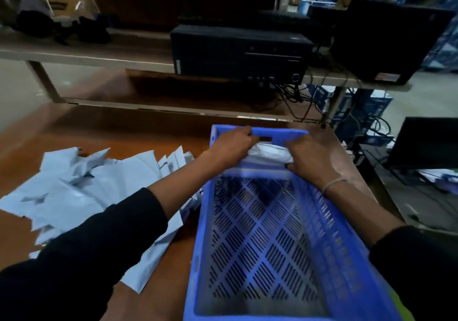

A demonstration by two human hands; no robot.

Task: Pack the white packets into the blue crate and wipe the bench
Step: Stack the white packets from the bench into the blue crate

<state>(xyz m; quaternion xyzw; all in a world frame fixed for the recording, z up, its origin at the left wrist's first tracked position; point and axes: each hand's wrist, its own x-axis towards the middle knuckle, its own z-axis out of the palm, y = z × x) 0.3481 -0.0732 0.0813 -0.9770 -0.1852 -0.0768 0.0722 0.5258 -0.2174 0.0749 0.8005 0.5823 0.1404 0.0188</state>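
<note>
A blue slotted crate (pixel 200 221) stands on the brown bench in front of me. At its far end, both hands press a stack of white packets (pixel 269 153) against the far wall. My left hand (pixel 230 145) grips the stack's left end. On the right end sits my right hand (pixel 309 158), with a thin band at the wrist. The rest of the crate floor is bare. A loose heap of white packets (pixel 81 189) lies on the bench to the left of the crate, partly hidden by my left sleeve.
A lower shelf behind the bench carries a black computer case (pixel 238 50) and another black box (pixel 381 41), with cables (pixel 297 97) hanging down. A dark monitor (pixel 426 142) stands off to the right, past the bench edge. Bare brown bench (pixel 99 127) shows beyond the heap.
</note>
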